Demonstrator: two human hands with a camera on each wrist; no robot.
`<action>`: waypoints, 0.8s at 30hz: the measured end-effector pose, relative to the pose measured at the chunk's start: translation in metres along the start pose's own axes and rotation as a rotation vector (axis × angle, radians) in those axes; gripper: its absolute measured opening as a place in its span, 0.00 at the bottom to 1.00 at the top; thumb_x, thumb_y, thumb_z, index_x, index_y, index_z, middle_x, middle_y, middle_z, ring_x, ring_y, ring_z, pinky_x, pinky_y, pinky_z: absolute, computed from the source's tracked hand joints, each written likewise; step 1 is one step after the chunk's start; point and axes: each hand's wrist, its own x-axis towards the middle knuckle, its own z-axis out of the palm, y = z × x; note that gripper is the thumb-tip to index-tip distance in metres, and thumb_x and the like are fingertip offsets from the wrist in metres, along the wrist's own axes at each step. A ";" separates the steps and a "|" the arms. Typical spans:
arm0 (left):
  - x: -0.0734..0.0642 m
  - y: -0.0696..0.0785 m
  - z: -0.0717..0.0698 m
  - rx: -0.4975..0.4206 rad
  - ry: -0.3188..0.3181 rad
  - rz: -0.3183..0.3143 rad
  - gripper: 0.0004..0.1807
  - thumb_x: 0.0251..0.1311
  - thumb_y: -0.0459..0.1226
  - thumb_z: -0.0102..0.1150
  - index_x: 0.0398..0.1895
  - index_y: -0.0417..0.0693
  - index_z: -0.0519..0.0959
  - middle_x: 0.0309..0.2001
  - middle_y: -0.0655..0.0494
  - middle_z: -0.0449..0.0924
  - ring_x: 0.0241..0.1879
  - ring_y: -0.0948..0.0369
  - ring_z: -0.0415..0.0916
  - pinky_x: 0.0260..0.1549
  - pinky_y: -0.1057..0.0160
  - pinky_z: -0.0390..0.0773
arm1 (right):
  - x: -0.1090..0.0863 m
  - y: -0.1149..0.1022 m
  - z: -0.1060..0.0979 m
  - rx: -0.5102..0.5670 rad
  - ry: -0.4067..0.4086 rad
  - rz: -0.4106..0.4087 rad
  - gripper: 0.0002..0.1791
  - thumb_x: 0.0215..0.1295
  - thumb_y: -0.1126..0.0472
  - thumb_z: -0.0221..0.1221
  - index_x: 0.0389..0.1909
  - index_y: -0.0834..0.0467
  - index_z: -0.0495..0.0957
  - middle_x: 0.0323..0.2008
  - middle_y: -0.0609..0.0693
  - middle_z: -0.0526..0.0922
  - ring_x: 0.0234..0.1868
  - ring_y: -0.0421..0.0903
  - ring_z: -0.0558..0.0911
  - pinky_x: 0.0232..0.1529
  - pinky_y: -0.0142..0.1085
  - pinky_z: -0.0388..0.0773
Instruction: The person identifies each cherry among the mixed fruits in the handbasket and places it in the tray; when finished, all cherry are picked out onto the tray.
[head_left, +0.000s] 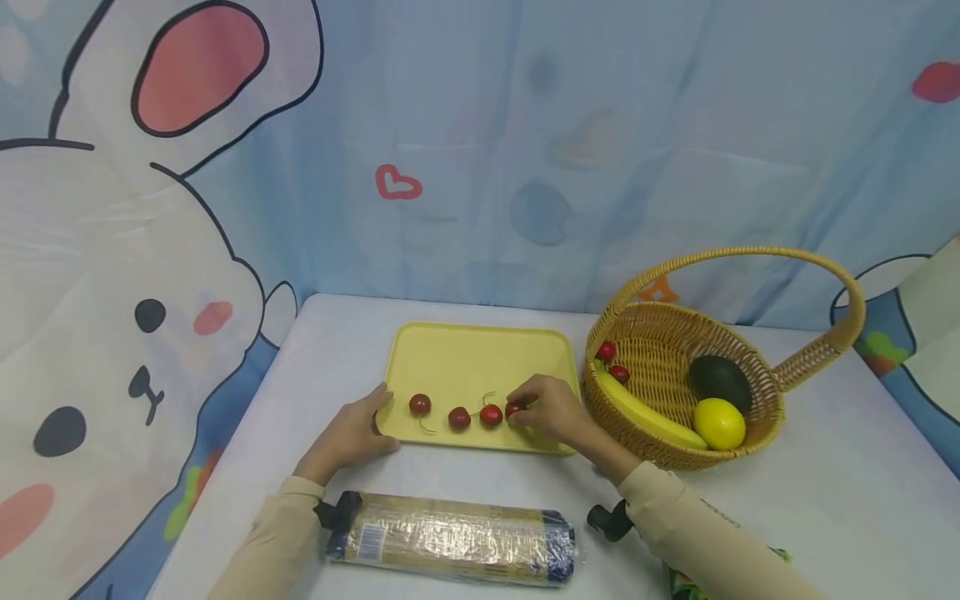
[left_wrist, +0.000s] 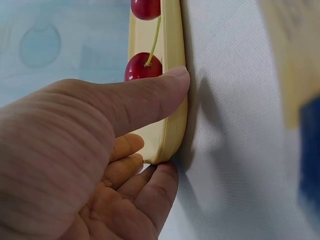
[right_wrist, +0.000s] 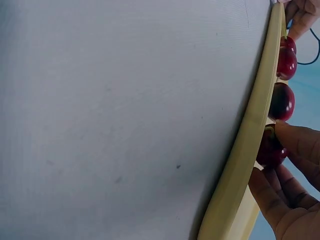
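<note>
A yellow tray lies flat on the white table. My left hand grips its near left corner; in the left wrist view the thumb lies along the near side and the fingers bend at the left end. Over the tray's right part, my right hand pinches a dark red cherry between thumb and fingers. Three more cherries sit in a loose row along the near side: a left one, a middle one and one close to the pinched cherry. Thin stems show on them.
Right of the tray stands a wicker basket with a tall handle, holding a banana, a lemon, an avocado and two cherries. A plastic-wrapped package lies in front. A patterned curtain hangs behind.
</note>
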 end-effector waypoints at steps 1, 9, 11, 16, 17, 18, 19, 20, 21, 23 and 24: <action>0.000 0.000 0.000 0.002 0.001 0.002 0.45 0.51 0.36 0.73 0.72 0.32 0.62 0.75 0.39 0.57 0.73 0.43 0.60 0.72 0.47 0.62 | -0.001 0.001 -0.001 0.004 0.003 -0.005 0.13 0.51 0.66 0.73 0.39 0.62 0.88 0.38 0.52 0.87 0.42 0.49 0.84 0.46 0.45 0.83; -0.001 0.004 -0.001 0.001 -0.002 0.005 0.45 0.51 0.35 0.73 0.72 0.32 0.62 0.74 0.38 0.58 0.72 0.42 0.60 0.72 0.46 0.62 | -0.018 0.003 -0.022 0.095 0.004 -0.120 0.13 0.56 0.66 0.69 0.43 0.63 0.86 0.45 0.56 0.86 0.48 0.56 0.83 0.47 0.46 0.85; -0.002 0.005 -0.002 0.000 -0.001 0.009 0.45 0.51 0.35 0.73 0.72 0.31 0.62 0.75 0.38 0.58 0.72 0.42 0.60 0.72 0.46 0.62 | -0.024 0.003 -0.034 0.102 -0.010 -0.172 0.13 0.58 0.66 0.68 0.44 0.63 0.86 0.45 0.56 0.87 0.47 0.56 0.84 0.46 0.45 0.86; -0.004 0.007 -0.005 -0.003 -0.002 0.009 0.46 0.51 0.35 0.72 0.72 0.31 0.61 0.74 0.37 0.58 0.72 0.41 0.60 0.72 0.45 0.62 | -0.033 0.008 -0.074 0.128 -0.078 -0.201 0.11 0.62 0.65 0.66 0.45 0.62 0.86 0.44 0.57 0.86 0.42 0.49 0.84 0.40 0.37 0.85; -0.004 0.007 -0.005 -0.002 -0.003 0.010 0.45 0.51 0.35 0.72 0.72 0.31 0.61 0.74 0.37 0.57 0.72 0.41 0.60 0.71 0.45 0.62 | -0.034 0.010 -0.085 0.136 -0.095 -0.185 0.11 0.63 0.64 0.65 0.45 0.62 0.86 0.45 0.58 0.86 0.42 0.47 0.84 0.39 0.35 0.84; -0.004 0.007 -0.005 -0.001 -0.004 0.010 0.45 0.52 0.35 0.72 0.72 0.31 0.61 0.74 0.37 0.57 0.72 0.41 0.60 0.72 0.45 0.62 | -0.035 0.012 -0.095 0.152 -0.109 -0.154 0.11 0.63 0.63 0.65 0.46 0.61 0.86 0.46 0.58 0.86 0.42 0.47 0.84 0.39 0.35 0.84; -0.004 0.007 -0.005 0.001 -0.004 0.011 0.45 0.52 0.35 0.72 0.72 0.31 0.61 0.74 0.37 0.58 0.72 0.41 0.60 0.71 0.45 0.62 | -0.035 0.015 -0.105 0.159 -0.123 -0.127 0.12 0.64 0.62 0.65 0.47 0.61 0.86 0.46 0.59 0.86 0.42 0.46 0.84 0.40 0.36 0.84; -0.004 0.006 -0.004 0.004 -0.006 0.010 0.45 0.52 0.35 0.72 0.72 0.31 0.61 0.74 0.37 0.58 0.72 0.41 0.60 0.71 0.45 0.62 | -0.035 0.019 -0.115 0.166 -0.132 -0.094 0.13 0.65 0.62 0.64 0.48 0.61 0.85 0.46 0.59 0.86 0.42 0.46 0.84 0.40 0.37 0.85; -0.004 0.006 -0.004 0.003 -0.006 0.009 0.46 0.52 0.35 0.72 0.72 0.31 0.61 0.74 0.37 0.58 0.72 0.41 0.60 0.71 0.45 0.62 | -0.034 0.023 -0.125 0.167 -0.136 -0.064 0.14 0.65 0.61 0.64 0.49 0.62 0.85 0.47 0.59 0.86 0.43 0.47 0.85 0.42 0.39 0.85; -0.004 0.005 -0.004 0.003 -0.012 0.003 0.46 0.52 0.35 0.72 0.72 0.31 0.61 0.75 0.37 0.57 0.72 0.41 0.59 0.72 0.45 0.61 | -0.032 0.031 -0.142 0.154 -0.125 -0.009 0.15 0.66 0.60 0.63 0.51 0.62 0.84 0.47 0.59 0.86 0.44 0.49 0.85 0.46 0.44 0.85; -0.004 0.005 -0.003 0.001 -0.016 -0.004 0.46 0.52 0.35 0.72 0.72 0.32 0.61 0.75 0.38 0.57 0.73 0.42 0.59 0.72 0.45 0.61 | -0.031 0.036 -0.150 0.142 -0.114 0.022 0.17 0.67 0.58 0.63 0.52 0.62 0.83 0.48 0.59 0.86 0.44 0.50 0.86 0.47 0.46 0.85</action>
